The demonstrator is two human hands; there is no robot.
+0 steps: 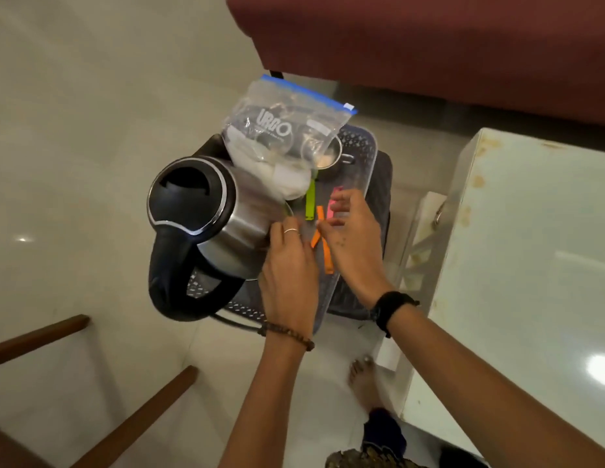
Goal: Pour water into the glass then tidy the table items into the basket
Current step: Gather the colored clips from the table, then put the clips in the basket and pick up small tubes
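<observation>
A perforated grey plastic basket (369, 177) rests on a dark stool. A steel electric kettle (206, 217) with a black lid and handle lies tilted in its left half. A clear zip bag (284, 130) with a blue seal leans over a steel cup (331, 153) at the far end. Green (309, 202), orange (324, 255) and pink (330, 211) strips lie on the basket floor. My left hand (289, 268) is curled beside the kettle's base. My right hand (353, 238) hovers over the strips with its fingers apart. I cannot make out a glass.
A white glass-topped table (531, 265) stands to the right of the stool. A maroon sofa (429, 38) fills the far side. Wooden chair legs (132, 423) cross the near left over pale floor tiles. My bare foot (362, 376) is below the basket.
</observation>
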